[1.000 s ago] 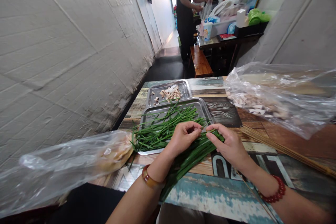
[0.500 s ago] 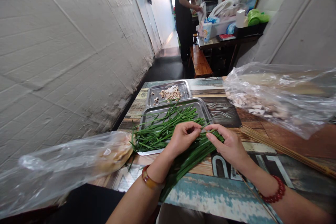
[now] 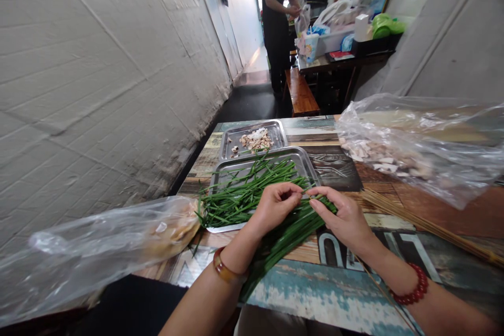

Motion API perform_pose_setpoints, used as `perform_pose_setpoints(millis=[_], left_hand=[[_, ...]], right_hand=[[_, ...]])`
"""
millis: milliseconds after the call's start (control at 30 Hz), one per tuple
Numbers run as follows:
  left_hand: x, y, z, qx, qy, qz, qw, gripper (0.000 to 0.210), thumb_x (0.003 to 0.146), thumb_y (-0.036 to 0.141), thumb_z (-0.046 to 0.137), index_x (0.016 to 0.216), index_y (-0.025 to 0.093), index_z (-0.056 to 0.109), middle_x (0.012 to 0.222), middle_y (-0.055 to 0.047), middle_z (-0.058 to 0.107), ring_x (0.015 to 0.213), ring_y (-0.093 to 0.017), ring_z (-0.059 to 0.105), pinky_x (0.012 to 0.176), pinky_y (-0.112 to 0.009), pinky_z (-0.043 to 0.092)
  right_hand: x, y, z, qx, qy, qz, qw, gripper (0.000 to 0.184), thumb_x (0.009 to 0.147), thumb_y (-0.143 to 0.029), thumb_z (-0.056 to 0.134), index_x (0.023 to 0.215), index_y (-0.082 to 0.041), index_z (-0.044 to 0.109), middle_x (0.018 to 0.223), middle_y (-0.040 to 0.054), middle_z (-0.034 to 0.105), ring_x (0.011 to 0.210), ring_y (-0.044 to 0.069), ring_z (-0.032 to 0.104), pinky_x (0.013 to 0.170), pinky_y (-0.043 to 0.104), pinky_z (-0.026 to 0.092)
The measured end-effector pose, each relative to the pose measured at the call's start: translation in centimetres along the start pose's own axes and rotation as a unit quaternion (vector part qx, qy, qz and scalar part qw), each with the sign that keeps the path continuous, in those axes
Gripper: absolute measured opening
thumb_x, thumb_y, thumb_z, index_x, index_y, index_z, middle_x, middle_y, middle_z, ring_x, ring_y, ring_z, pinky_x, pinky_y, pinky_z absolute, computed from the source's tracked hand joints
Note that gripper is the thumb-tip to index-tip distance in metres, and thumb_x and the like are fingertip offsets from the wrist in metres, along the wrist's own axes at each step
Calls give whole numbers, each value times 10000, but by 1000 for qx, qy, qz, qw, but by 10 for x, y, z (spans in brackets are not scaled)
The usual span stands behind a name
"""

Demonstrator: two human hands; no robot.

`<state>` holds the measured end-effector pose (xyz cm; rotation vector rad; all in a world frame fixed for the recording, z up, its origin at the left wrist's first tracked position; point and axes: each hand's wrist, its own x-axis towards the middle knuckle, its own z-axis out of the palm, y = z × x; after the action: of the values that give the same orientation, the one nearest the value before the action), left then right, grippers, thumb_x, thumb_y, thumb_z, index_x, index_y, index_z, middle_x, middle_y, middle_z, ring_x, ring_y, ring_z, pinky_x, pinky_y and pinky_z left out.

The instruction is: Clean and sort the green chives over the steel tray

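Note:
My left hand [image 3: 279, 203] pinches thumb and forefinger together over the garlic chives [image 3: 232, 199], with a bit of green stem at its fingertips. Close beside it, my right hand [image 3: 340, 215] has its thumb and forefinger closed near a thin bamboo skewer's tip. The skewer [image 3: 380, 290] emerges below my right wrist and slants to the bottom edge. Under both hands, a long bundle of garlic chives [image 3: 289, 239] runs toward the table's front edge. Loose chives lie heaped in a metal tray [image 3: 303, 160]. The fingers partly hide what they pinch.
Behind is a second metal tray [image 3: 279, 131] with chopped mushroom pieces [image 3: 258, 140]. A plastic bag [image 3: 417, 142] of pale pieces and a skewer bundle [image 3: 429, 226] lie right. Another clear bag [image 3: 118, 231] sits left. A person [image 3: 275, 21] stands beyond a wooden bench [image 3: 300, 92].
My hands stay almost in the same place. In the background, the standing person's arms and the plastic bag they hold have shifted slightly.

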<state>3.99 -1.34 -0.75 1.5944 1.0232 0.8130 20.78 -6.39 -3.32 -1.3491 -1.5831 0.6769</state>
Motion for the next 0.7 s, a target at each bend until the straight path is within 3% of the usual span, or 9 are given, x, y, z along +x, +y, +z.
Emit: perform_pose_setpoints(millis=[367, 700], left_hand=[[0, -3, 1, 99, 23, 77, 992, 153, 804, 182, 579, 770, 110, 710, 728, -49, 687, 674, -129, 590, 651, -215, 427], [0, -5, 2, 163, 33, 149, 975, 149, 823, 142, 563, 785, 128, 707, 708, -42, 683, 652, -124, 593, 640, -216, 429]], right_hand=[[0, 3, 2, -1, 7, -3, 1000, 185, 879, -319, 535, 946, -207, 666, 889, 39, 728, 811, 205, 687, 779, 318, 524], [0, 4, 3, 1, 7, 4, 1000, 177, 877, -311, 533, 951, -215, 662, 911, 32, 726, 830, 203, 677, 787, 312, 502]])
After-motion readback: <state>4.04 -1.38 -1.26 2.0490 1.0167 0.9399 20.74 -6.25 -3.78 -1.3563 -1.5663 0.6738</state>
